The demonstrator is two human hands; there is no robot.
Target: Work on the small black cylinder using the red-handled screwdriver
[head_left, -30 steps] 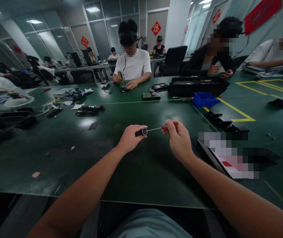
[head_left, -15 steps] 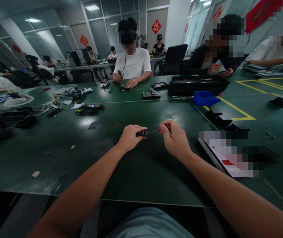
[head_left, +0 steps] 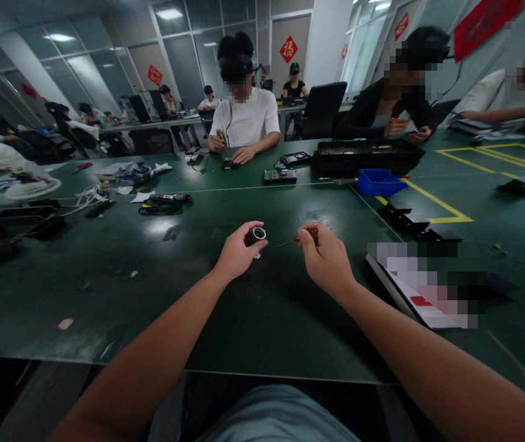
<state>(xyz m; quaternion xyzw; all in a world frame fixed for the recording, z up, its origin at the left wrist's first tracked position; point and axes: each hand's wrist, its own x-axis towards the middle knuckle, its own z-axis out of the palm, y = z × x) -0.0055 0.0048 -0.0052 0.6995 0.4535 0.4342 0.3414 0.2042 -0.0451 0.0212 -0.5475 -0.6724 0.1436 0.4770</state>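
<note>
My left hand (head_left: 237, 250) is closed around a short black cylinder (head_left: 258, 234) with a pale ring at its end; its round open end faces me. Just below that hand, a small pale round piece (head_left: 257, 255) shows near the fingertips; whether it touches the cylinder I cannot tell. In my right hand (head_left: 324, 255), thumb and fingers pinch the reddish handle of a thin screwdriver (head_left: 296, 239). Its shaft points left toward the cylinder, and a gap separates the tip from it. Both hands are above the green table (head_left: 244, 331).
A book-like stack (head_left: 409, 288) lies right of my right arm. Farther off are black brackets (head_left: 409, 224), a blue bin (head_left: 382, 182), a long black housing (head_left: 368, 158), a circuit-board device (head_left: 279, 176) and a coiled black cable (head_left: 163, 204). A person (head_left: 244, 116) works opposite.
The cylinder has turned in my left hand so its open end now faces me. The pale round piece has come into view below it. The screwdriver tip is now apart from the cylinder.
</note>
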